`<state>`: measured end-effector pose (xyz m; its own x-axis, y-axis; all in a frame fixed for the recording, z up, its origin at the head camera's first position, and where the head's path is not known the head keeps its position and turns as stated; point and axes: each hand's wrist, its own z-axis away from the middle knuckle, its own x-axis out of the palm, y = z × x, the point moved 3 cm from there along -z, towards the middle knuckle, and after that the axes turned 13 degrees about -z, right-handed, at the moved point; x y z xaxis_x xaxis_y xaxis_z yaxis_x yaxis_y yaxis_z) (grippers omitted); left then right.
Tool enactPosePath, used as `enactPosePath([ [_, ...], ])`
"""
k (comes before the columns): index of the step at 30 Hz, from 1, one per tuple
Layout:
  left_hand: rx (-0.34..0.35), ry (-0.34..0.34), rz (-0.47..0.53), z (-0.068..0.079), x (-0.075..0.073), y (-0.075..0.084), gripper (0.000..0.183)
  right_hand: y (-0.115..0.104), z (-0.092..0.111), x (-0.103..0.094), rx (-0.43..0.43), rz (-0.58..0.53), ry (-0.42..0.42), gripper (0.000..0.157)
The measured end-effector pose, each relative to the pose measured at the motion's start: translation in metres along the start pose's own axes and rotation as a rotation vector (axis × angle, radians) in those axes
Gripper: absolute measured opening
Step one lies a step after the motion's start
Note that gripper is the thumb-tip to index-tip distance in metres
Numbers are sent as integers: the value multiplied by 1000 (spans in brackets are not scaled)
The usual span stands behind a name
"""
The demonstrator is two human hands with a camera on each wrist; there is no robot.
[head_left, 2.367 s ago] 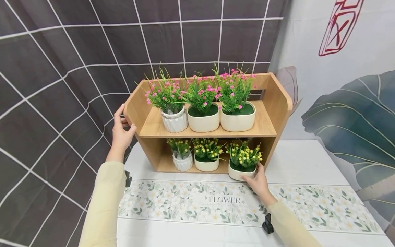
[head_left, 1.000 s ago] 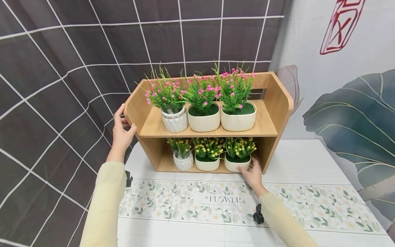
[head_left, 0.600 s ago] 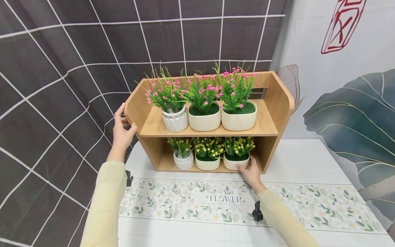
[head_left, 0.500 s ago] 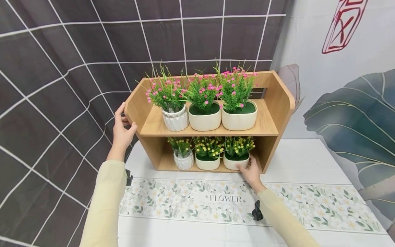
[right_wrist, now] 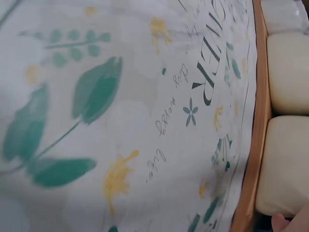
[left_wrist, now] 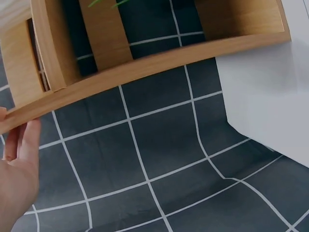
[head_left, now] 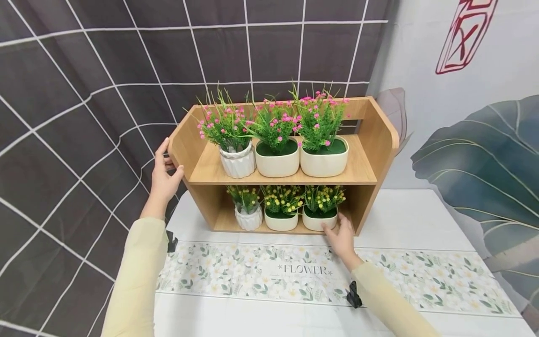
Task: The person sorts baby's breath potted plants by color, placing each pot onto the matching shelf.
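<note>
A two-tier wooden shelf (head_left: 286, 181) stands on the table, and my left hand (head_left: 164, 180) holds the edge of its left side panel. The left wrist view shows those fingers (left_wrist: 30, 140) against the panel's outer face. On the lower tier, at the right end of the row, is a potted plant with yellow flowers (head_left: 323, 199) in a cream oval pot (head_left: 318, 222). My right hand (head_left: 343, 238) holds that pot, thumb on its front and the other fingers round its right side, partly hidden. In the right wrist view only a bit of the thumb (right_wrist: 280, 223) shows beside the pot.
Left of it on the lower tier stand another cream pot (head_left: 280, 222) and a white fluted pot (head_left: 248, 219), both yellow-flowered. Three pink-flowered plants (head_left: 324, 161) line the upper tier. A floral runner (head_left: 236, 271) crosses the white table; a dark checked cloth (head_left: 134, 61) hangs behind.
My right hand has brought the yellow-flowered pot from the shelf's front edge back and left, in beside the middle pot. The left hand has kept its hold on the side panel.
</note>
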<state>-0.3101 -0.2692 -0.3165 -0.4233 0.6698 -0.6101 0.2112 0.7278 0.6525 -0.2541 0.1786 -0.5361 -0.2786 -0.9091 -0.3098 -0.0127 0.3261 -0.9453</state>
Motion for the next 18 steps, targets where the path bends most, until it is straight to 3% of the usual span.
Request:
enactPosePath([
  [4, -21, -16, -50, 3, -1, 1, 78, -6, 7, -4, -23, -2, -14, 73],
  [10, -31, 60, -279, 13, -5, 3, 74, -19, 19, -18, -75, 5, -68, 73],
  [15, 121, 190, -313, 25, 2, 1, 65, -31, 29, -33, -123, 54, -138, 70],
  [18, 196, 221, -319, 35, 7, -2, 60, -36, 33, -42, -154, 110, -162, 69],
])
